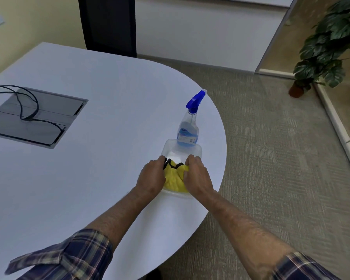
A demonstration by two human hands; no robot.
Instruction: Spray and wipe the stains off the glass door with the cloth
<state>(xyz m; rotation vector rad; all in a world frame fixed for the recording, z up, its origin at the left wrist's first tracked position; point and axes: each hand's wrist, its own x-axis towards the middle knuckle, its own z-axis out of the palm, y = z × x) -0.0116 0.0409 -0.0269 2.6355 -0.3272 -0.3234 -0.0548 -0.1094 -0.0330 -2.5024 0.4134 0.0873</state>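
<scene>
A yellow cloth [175, 179] with black trim lies in a clear plastic tray [171, 147] near the right edge of the white table [89, 174]. My left hand [153, 175] grips the cloth's left side and my right hand [196, 174] grips its right side. A clear spray bottle [187, 131] with blue liquid and a blue trigger head stands upright at the tray's far end, untouched. A glass panel with a metal frame [271, 41] stands at the far right of the room.
A grey cable hatch [49, 114] with a black cable sits in the table at left. A potted plant [323, 51] stands on the carpet at right. A dark panel [107, 23] rises behind the table.
</scene>
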